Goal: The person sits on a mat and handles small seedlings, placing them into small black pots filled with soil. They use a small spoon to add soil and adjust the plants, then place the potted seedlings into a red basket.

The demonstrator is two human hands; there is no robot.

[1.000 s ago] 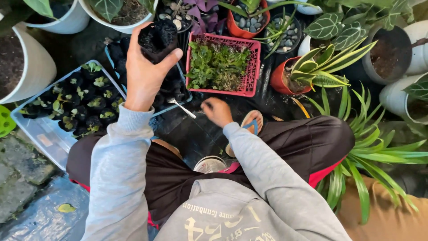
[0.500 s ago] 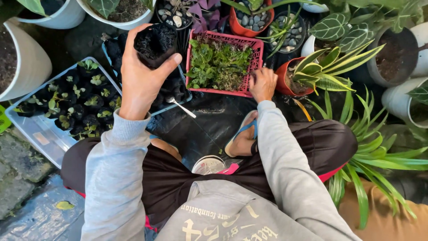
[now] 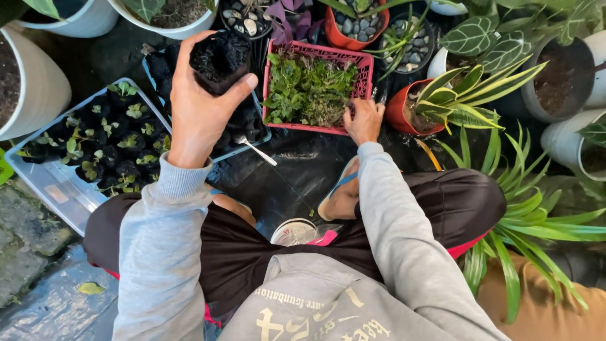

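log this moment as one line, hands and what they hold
left hand: holds black soil bag up | right hand: reaching into pink basket of green seedlings | spoon: lying on tray edge

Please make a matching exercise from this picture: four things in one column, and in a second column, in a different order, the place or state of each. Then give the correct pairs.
Things
1. black soil bag
2. pink basket
3. white spoon
4. clear tray

Places or states
A. lying below the raised bag, on a tray's edge
B. full of small potted seedlings
C. held up in the left hand
D. touched by the right hand

Pairs: 1-C, 2-D, 3-A, 4-B
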